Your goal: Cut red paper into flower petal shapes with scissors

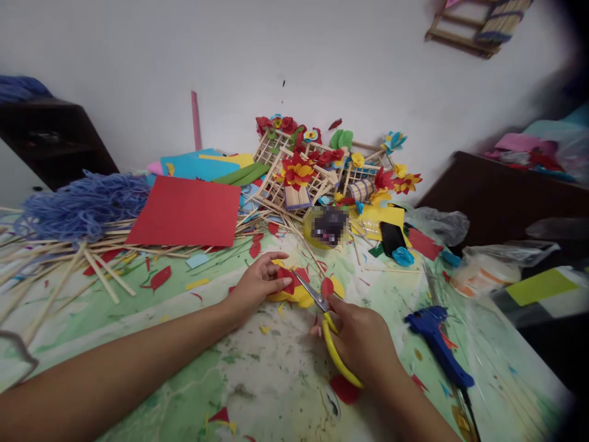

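Note:
My left hand (pixel 264 279) pinches a piece of red paper (pixel 286 281) between thumb and fingers, above a small heap of yellow paper petals (pixel 301 299). In my right hand (pixel 363 331) is a pair of scissors (pixel 332 347) with yellow handles. Their blades point up and left, with the tip at the red paper's right edge; whether they are cutting into it I cannot make out. A red petal (pixel 327 286) shows beside the blades, near my right fingers. Below the scissor handle lies another red piece (pixel 344 389) on the table.
Stick frames with paper flowers (pixel 297 172) are piled at the back. A red sheet (pixel 188 212), blue cord (pixel 83 205) and loose sticks (pixel 103 273) lie left. On the right are a blue glue gun (pixel 439 344), a black phone (pixel 392 239) and plastic bags (pixel 439 225).

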Demonstrator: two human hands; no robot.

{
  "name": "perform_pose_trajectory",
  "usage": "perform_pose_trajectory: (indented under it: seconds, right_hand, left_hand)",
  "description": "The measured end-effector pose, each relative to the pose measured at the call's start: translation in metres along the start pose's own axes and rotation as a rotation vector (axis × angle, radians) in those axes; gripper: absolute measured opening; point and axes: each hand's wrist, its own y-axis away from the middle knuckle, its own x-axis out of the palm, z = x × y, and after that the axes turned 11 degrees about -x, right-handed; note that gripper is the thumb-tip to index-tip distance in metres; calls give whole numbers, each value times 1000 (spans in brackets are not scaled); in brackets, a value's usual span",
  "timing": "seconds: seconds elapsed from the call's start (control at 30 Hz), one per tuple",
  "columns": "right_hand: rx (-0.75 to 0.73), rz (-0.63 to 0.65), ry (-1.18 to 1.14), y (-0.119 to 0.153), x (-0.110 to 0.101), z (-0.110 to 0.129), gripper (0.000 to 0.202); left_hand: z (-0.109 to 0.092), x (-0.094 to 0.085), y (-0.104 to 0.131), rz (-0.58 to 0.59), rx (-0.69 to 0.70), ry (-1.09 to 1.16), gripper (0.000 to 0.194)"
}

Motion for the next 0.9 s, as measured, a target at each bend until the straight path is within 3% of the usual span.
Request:
perform_pose_trajectory:
  seconds: [0.53, 0.9]
  right_hand:
    - [-16, 45, -54, -2, -3, -1, 53]
    - [-53, 29, -50, -1, -2, -2, 52]
  left_hand:
    - [1, -1, 0, 32, 17, -65, 50]
    - [1, -2, 0, 73, -28, -118, 59]
